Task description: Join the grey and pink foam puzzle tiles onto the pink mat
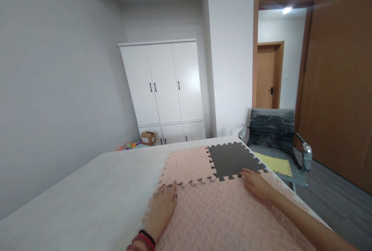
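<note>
Interlocking foam tiles with a ridged texture lie on a white table. My left hand (163,203) rests palm down on the left part of the near pink foam tile (215,220), its fingers stretched toward the seam with the far pink foam tile (187,165). Dark and red bands circle that wrist. At the near edge of the dark grey foam tile (232,160), my right hand (257,184) lies with fingers extended, the fingertips touching the seam with the near pink tile. A narrow gap shows between the far pink tile and its neighbours. Neither hand holds anything.
The white table (95,189) extends left of the tiles. Beyond its right edge stands an office chair (271,127) with a yellow foam tile (274,164) on its seat. A white wardrobe (162,84), a cardboard box (148,138) and an open wooden door (337,80) are farther back.
</note>
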Demonstrator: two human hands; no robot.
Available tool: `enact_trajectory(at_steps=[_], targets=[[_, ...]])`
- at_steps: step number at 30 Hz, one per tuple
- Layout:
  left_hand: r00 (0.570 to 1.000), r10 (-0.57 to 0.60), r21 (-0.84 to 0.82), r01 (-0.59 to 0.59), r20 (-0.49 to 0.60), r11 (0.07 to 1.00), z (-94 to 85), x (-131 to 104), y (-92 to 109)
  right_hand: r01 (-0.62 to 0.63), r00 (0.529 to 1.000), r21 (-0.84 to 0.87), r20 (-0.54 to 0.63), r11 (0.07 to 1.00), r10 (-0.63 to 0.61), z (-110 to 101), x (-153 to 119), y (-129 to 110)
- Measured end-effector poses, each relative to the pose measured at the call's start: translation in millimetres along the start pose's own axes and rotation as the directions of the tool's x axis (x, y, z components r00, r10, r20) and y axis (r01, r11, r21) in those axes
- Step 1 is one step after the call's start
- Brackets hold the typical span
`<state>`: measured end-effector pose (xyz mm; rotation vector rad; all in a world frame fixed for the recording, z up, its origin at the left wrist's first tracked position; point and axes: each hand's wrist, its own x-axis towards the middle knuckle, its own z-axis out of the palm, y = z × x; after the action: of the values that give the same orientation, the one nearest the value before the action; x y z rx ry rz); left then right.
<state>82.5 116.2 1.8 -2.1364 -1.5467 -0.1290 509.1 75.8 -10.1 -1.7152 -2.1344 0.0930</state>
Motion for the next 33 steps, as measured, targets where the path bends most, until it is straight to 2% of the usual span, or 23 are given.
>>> enact_trajectory(at_steps=[5,9,14,22,33], targets=[[0.999,-0.036,-0.025,0.035,-0.034,0.999,-3.2,-5.4,4.9,0.159,0.986,0.189,0.010,0.969,-0.164,21.2,34.2,-86.5],[0.997,-0.054,-0.035,0.053,-0.054,0.998,-2.7,-8.2,4.3,0.175,0.984,0.226,-0.066,0.958,-0.164,40.2,51.9,-119.3],[0.996,-0.070,-0.061,0.066,-0.056,0.996,-3.9,-9.3,4.1,0.267,0.957,0.222,-0.175,0.938,-0.232,55.4,53.7,-125.6],[0.996,-0.070,-0.084,0.065,-0.060,0.994,-9.9,-11.3,5.3,0.278,0.958,0.157,-0.114,0.948,-0.262,51.4,49.9,-127.9],[0.999,-0.041,-0.123,0.037,-0.033,0.992,3.9,-6.5,2.8,0.256,0.963,0.114,-0.117,0.960,-0.243,52.4,52.8,-128.5]])
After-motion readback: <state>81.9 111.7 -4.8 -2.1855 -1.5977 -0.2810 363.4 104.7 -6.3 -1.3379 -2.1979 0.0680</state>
